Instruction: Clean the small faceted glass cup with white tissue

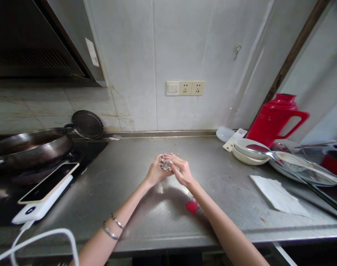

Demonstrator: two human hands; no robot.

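Observation:
Both my hands meet over the middle of the steel counter (146,207). My left hand (155,172) and my right hand (182,170) are closed together around a small shiny crumpled thing (165,164) that looks like foil or clear wrapping. Fingers of both hands pinch it from either side. Most of it is hidden by the fingers. Two bracelets (113,227) sit on my left wrist. A small red piece (192,206) lies on the counter under my right forearm.
A dark pan (30,146) stands on the stove at left, with a round lid (87,124) behind. A phone (48,182) lies on a white power bank (38,207) with a cable. At right are a red jug (273,118), stacked bowls (250,151), plates (301,166) and a paper napkin (279,195).

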